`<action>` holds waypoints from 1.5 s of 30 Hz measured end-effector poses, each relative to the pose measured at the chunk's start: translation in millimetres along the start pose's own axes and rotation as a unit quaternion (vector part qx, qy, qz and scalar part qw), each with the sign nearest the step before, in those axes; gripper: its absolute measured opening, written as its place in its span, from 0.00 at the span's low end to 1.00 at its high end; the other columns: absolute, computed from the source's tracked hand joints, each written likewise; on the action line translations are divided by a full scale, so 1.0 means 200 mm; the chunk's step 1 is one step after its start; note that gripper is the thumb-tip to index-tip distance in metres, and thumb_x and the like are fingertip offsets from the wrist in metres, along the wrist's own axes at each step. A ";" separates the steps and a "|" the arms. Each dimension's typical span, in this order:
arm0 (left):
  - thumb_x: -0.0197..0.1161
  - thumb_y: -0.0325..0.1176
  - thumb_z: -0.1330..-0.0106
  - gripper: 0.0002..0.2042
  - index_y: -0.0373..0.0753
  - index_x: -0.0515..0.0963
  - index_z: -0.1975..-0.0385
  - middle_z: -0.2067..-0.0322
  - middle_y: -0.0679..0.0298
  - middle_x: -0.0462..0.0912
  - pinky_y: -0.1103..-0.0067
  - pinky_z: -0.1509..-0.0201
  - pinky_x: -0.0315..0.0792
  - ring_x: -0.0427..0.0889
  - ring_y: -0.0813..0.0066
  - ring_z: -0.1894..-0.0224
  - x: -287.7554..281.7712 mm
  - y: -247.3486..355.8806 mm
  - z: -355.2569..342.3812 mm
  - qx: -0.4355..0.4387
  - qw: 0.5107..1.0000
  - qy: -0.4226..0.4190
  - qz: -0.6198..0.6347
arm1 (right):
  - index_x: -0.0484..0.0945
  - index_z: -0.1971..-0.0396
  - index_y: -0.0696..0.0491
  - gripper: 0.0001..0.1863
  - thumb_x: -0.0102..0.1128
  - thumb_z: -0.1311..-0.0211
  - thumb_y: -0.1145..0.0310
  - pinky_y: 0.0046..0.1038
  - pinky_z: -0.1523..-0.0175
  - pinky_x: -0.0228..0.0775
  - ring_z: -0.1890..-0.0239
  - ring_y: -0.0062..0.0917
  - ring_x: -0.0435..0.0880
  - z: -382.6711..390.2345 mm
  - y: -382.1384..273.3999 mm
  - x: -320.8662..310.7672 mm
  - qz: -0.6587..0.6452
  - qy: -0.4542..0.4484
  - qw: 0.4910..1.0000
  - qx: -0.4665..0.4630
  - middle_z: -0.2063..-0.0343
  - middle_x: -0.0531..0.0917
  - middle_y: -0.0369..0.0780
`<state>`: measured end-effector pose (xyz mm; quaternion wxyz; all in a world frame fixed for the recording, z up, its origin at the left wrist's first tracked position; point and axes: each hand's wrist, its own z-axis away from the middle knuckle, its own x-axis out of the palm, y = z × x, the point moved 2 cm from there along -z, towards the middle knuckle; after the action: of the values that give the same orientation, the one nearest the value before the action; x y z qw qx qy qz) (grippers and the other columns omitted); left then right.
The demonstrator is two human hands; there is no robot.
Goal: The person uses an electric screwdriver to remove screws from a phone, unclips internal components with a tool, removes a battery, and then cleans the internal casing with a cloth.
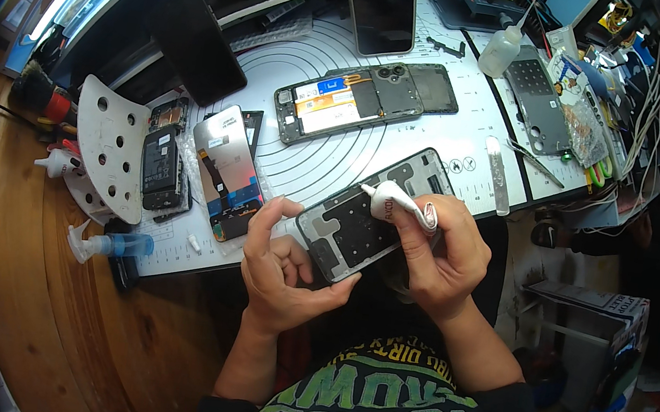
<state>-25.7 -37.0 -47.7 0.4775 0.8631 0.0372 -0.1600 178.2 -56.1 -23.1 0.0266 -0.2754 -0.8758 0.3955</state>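
My left hand [276, 270] grips the near left end of a phone frame [352, 230], thumb at its lower edge and index finger at its upper corner. The frame is tilted, its grey and black inner side facing up. In my right hand [450, 259] is a white glue tube [389, 203], its end rolled up. The tube's nozzle points left, over the frame's upper edge; whether it touches cannot be made out. On the mat to the left, a phone display [227, 163] lies with its ribbon cable showing. A small white cap [193, 242] rests near the mat's front edge.
Beyond the frame lies an opened phone [326, 105] with its battery exposed. Tweezers [536, 162] and a clear stick-like tool [496, 178] are at right, near a dropper bottle [500, 52]. A pump bottle [112, 244] and white perforated holder [110, 144] stand left.
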 end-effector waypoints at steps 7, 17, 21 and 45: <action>0.86 0.30 0.61 0.55 0.31 0.56 0.32 0.44 0.53 0.76 0.91 0.85 0.53 0.69 0.89 0.85 0.00 0.00 0.00 -0.007 1.000 -0.004 -0.004 | 0.83 0.63 0.61 0.08 0.72 0.42 0.83 0.24 0.68 0.72 0.73 0.25 0.81 0.02 0.01 0.01 -0.008 -0.007 1.000 -0.003 0.70 0.85 0.42; 0.87 0.30 0.61 0.54 0.30 0.56 0.32 0.44 0.53 0.76 0.90 0.86 0.53 0.69 0.89 0.84 0.00 0.00 0.00 -0.010 1.000 -0.004 -0.003 | 0.82 0.63 0.61 0.09 0.72 0.43 0.83 0.25 0.68 0.73 0.73 0.27 0.81 0.02 0.00 0.03 -0.020 -0.015 0.999 -0.021 0.70 0.85 0.42; 0.87 0.29 0.61 0.54 0.30 0.57 0.33 0.44 0.54 0.75 0.90 0.86 0.52 0.69 0.89 0.84 0.00 0.00 0.00 -0.006 1.000 -0.004 -0.001 | 0.83 0.63 0.61 0.08 0.72 0.43 0.83 0.24 0.68 0.73 0.73 0.26 0.82 0.00 -0.01 0.00 -0.001 -0.005 1.000 -0.002 0.71 0.85 0.42; 0.86 0.26 0.62 0.57 0.31 0.53 0.30 0.41 0.56 0.68 0.93 0.82 0.55 0.70 0.90 0.79 -0.01 0.01 0.00 -0.011 0.999 -0.037 -0.027 | 0.82 0.64 0.61 0.08 0.72 0.42 0.83 0.24 0.67 0.73 0.73 0.27 0.81 0.01 0.02 -0.03 0.023 0.012 1.000 0.003 0.70 0.85 0.42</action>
<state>-27.9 -38.2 -46.0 0.4840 0.8497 0.0444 -0.2046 184.5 -57.3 -26.9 0.0288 -0.3000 -0.8676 0.3954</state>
